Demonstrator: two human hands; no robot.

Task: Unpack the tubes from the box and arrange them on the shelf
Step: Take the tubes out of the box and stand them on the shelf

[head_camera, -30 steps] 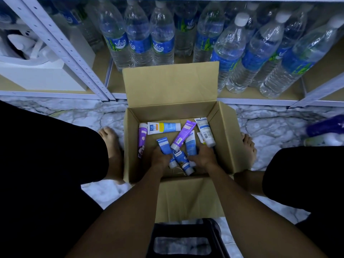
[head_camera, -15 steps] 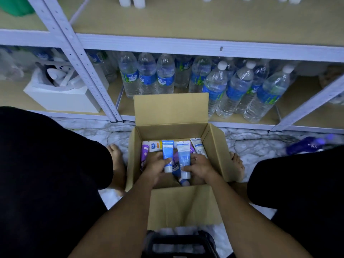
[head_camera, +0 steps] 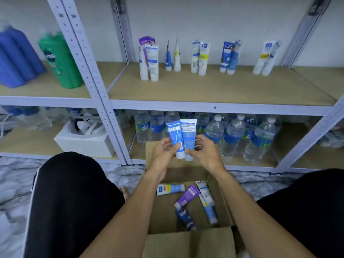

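Note:
An open cardboard box [head_camera: 188, 241] sits on the floor between my knees. Several tubes still lie in it, among them a purple tube [head_camera: 187, 196] and a white and blue tube [head_camera: 170, 189]. Above the box my left hand [head_camera: 163, 153] grips a blue tube [head_camera: 175, 136], held upright with its cap down. My right hand [head_camera: 203, 153] holds a paler blue tube [head_camera: 188, 135] right beside it. Several tubes [head_camera: 202, 58] stand cap-down in pairs at the back of the wooden shelf [head_camera: 214, 90].
Water bottles [head_camera: 232, 135] fill the lower shelf behind my hands. A green bottle [head_camera: 59, 60] and blue bottles [head_camera: 16, 56] stand on the left shelf, past a grey upright post [head_camera: 89, 79]. A white bin [head_camera: 83, 140] sits lower left. My knees flank the box.
Both hands have lifted out of the box, each with a blue tube, and now hold them in front of the lower shelf. The view has tilted upward, revealing the shelf with standing tubes.

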